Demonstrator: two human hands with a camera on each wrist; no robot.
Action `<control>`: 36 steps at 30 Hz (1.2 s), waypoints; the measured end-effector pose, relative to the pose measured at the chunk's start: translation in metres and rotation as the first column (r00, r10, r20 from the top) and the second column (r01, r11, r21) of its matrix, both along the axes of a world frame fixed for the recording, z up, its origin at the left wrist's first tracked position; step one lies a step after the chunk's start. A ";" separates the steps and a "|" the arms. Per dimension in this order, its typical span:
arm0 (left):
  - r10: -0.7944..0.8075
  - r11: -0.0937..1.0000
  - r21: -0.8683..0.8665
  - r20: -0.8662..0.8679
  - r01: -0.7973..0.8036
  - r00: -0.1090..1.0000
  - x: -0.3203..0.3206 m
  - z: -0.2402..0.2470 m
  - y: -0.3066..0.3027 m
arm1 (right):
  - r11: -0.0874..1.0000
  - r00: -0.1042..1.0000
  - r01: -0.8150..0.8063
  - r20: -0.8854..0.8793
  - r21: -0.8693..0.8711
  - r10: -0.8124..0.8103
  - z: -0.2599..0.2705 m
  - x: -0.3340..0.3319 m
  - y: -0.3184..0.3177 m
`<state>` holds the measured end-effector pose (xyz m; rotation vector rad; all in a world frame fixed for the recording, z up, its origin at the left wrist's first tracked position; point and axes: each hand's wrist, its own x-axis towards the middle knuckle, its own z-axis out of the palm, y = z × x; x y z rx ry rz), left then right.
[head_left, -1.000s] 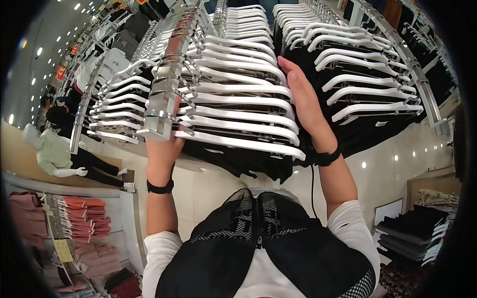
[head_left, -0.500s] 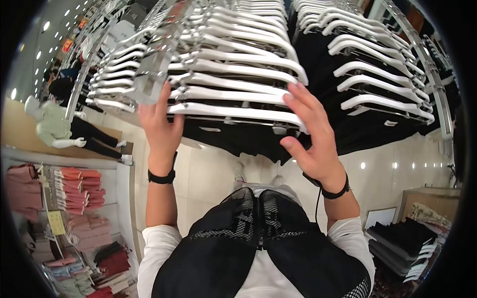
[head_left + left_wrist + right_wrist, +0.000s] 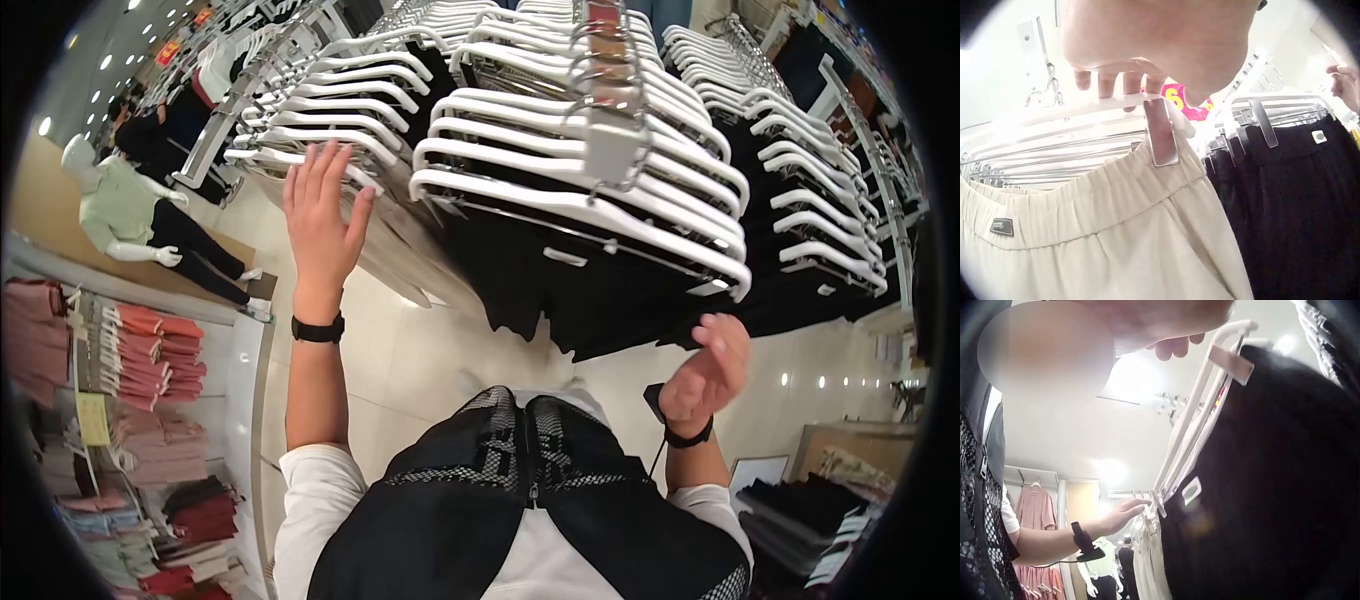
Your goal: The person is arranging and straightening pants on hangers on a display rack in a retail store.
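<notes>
My left hand, fingers extended, lies over the front white hanger of the left rack. In the left wrist view its fingertips reach across the top of a white clip hanger bearing beige elastic-waist trousers. My right hand is lifted in front of the middle rack's right end, fingers loosely bent and holding nothing. Just beyond it hang black trousers from the front white hanger of the middle row. The right wrist view shows a metal clip gripping their waistband.
A third row of white hangers with black garments stands to the right. On the left are a mannequin in a pale green top and shelving with pink garments. Folded dark clothes lie at the lower right.
My left hand has left the middle rack's hangers and moved onto the left rack's front hanger. My right hand has drawn back from the middle hangers. The racks appear shifted rightward.
</notes>
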<state>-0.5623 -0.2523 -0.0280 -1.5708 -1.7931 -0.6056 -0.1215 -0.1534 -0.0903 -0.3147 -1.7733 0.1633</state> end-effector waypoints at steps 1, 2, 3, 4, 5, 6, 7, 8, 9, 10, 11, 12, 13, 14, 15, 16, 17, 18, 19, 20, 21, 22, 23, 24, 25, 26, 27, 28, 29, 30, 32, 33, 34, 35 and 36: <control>-0.006 0.999 -0.046 -0.011 0.005 1.000 -0.011 -0.001 -0.003 | 0.999 0.999 -0.014 0.036 -0.040 0.016 -0.002 -0.011 -0.008; -0.064 0.998 -0.027 0.030 0.065 0.998 -0.018 -0.003 -0.005 | 0.997 1.000 -0.025 -0.010 -0.072 0.024 -0.004 -0.033 -0.018; -0.091 0.995 -0.033 0.036 0.093 0.995 -0.022 -0.003 -0.007 | 0.995 0.999 -0.043 -0.001 -0.095 0.043 -0.008 -0.050 -0.028; -0.114 0.993 -0.035 0.043 0.116 0.993 -0.026 -0.002 -0.010 | 0.991 0.998 -0.065 0.009 -0.114 0.066 -0.012 -0.067 -0.037; -0.135 0.990 -0.037 0.052 0.137 0.989 -0.030 -0.003 -0.014 | 0.987 0.996 -0.088 0.020 -0.134 0.091 -0.015 -0.085 -0.046; -0.153 0.987 -0.036 0.052 0.155 0.987 -0.035 -0.005 -0.015 | 0.979 0.993 -0.114 0.020 -0.171 0.120 -0.019 -0.103 -0.053; -0.207 0.978 0.015 0.086 0.207 0.975 -0.038 -0.006 -0.016 | 0.967 0.988 -0.137 0.037 -0.216 0.148 -0.019 -0.121 -0.058; -0.262 0.965 0.066 0.117 0.256 0.958 -0.040 -0.009 -0.018 | 0.962 0.986 -0.137 0.062 -0.238 0.156 -0.018 -0.139 -0.064; -0.317 0.946 0.117 0.147 0.302 0.937 -0.045 -0.012 -0.021 | 0.955 0.983 -0.136 0.087 -0.262 0.164 -0.018 -0.153 -0.069; -0.360 0.928 0.147 0.123 0.342 0.925 -0.055 -0.019 -0.027 | 0.960 0.982 -0.117 0.118 -0.254 0.151 -0.016 -0.167 -0.072; -0.370 0.923 0.160 0.131 0.349 0.920 -0.069 -0.027 -0.036 | 0.964 0.979 -0.098 0.149 -0.245 0.137 -0.012 -0.179 -0.075; -0.381 0.918 0.173 0.138 0.357 0.914 -0.082 -0.034 -0.043 | 0.969 0.976 -0.078 0.179 -0.235 0.122 -0.010 -0.189 -0.078; -0.392 0.912 0.187 0.144 0.364 0.908 -0.094 -0.040 -0.050 | 0.963 0.979 -0.065 0.171 -0.263 0.112 -0.011 -0.196 -0.081; -0.413 0.905 0.197 0.196 0.377 0.889 -0.105 -0.043 -0.058 | 0.955 0.982 -0.053 0.161 -0.291 0.103 -0.013 -0.201 -0.084; -0.370 0.923 0.194 0.219 0.331 0.903 -0.117 -0.046 -0.065 | 0.947 0.984 -0.043 0.149 -0.317 0.095 -0.014 -0.207 -0.086; -0.325 0.940 0.189 0.240 0.284 0.915 -0.130 -0.050 -0.072 | 0.934 0.986 -0.031 0.142 -0.356 0.087 -0.013 -0.213 -0.088; -0.279 0.954 0.183 0.262 0.236 0.924 -0.142 -0.053 -0.078 | 0.927 0.984 -0.035 0.152 -0.373 0.098 -0.012 -0.219 -0.089; -0.269 0.957 0.195 0.305 0.217 0.914 -0.153 -0.055 -0.079 | 0.920 0.981 -0.038 0.162 -0.390 0.109 -0.012 -0.224 -0.089; -0.246 0.961 0.202 0.327 0.187 0.912 -0.161 -0.056 -0.081 | 0.913 0.978 -0.039 0.173 -0.407 0.119 -0.011 -0.229 -0.088; -0.225 0.965 0.211 0.350 0.158 0.909 -0.169 -0.056 -0.081 | 0.918 0.971 -0.040 0.199 -0.394 0.128 -0.008 -0.235 -0.086; -0.205 0.967 0.219 0.372 0.129 0.905 -0.176 -0.056 -0.080 | 0.927 0.967 -0.056 0.212 -0.370 0.143 -0.006 -0.240 -0.083; -0.187 0.966 0.240 0.380 0.099 0.906 -0.183 -0.061 -0.078 | 0.936 0.962 -0.073 0.223 -0.345 0.158 -0.003 -0.247 -0.080; -0.176 0.964 0.256 0.394 0.076 0.902 -0.188 -0.062 -0.077 | 0.943 0.957 -0.092 0.233 -0.319 0.172 -0.001 -0.253 -0.075; -0.164 0.962 0.268 0.405 0.054 0.899 -0.193 -0.063 -0.075 | 0.943 0.957 -0.110 0.222 -0.313 0.185 -0.001 -0.259 -0.071; -0.153 0.960 0.277 0.414 0.035 0.897 -0.198 -0.062 -0.074 | 0.940 0.958 -0.126 0.207 -0.316 0.198 0.000 -0.266 -0.068; -0.132 0.962 0.272 0.438 0.009 0.889 -0.203 -0.063 -0.073 | 0.937 0.960 -0.141 0.188 -0.319 0.209 0.002 -0.273 -0.064; -0.111 0.963 0.268 0.460 -0.019 0.881 -0.209 -0.063 -0.071 | 0.934 0.961 -0.157 0.170 -0.320 0.220 0.003 -0.280 -0.062; -0.090 0.962 0.267 0.482 -0.048 0.871 -0.216 -0.062 -0.069 | 0.929 0.964 -0.179 0.132 -0.325 0.232 0.004 -0.289 -0.060; -0.065 0.963 0.263 0.463 -0.067 0.884 -0.224 -0.059 -0.066 | 0.931 0.959 -0.191 0.143 -0.311 0.245 0.007 -0.295 -0.057; -0.039 0.962 0.259 0.444 -0.086 0.895 -0.233 -0.056 -0.064 | 0.947 0.960 -0.177 0.166 -0.268 0.227 0.013 -0.304 -0.055; 0.011 0.968 0.210 0.517 -0.139 0.856 -0.252 -0.052 -0.059 | 0.958 0.948 -0.156 0.235 -0.242 0.213 0.023 -0.320 -0.052; -0.039 0.962 0.245 0.551 -0.117 0.834 -0.259 -0.050 -0.055 | 0.957 0.942 -0.163 0.250 -0.240 0.223 0.025 -0.327 -0.048; -0.089 0.955 0.280 0.583 -0.097 0.808 -0.264 -0.047 -0.050 | 0.961 0.942 -0.128 0.274 -0.244 0.195 0.029 -0.334 -0.047; -0.141 0.945 0.317 0.611 -0.078 0.779 -0.271 -0.045 -0.046 | 0.965 0.940 -0.093 0.298 -0.244 0.166 0.034 -0.341 -0.044; -0.231 0.938 0.345 0.673 -0.022 0.702 -0.277 -0.044 -0.043 | 0.973 0.930 -0.038 0.347 -0.228 0.118 0.036 -0.347 -0.040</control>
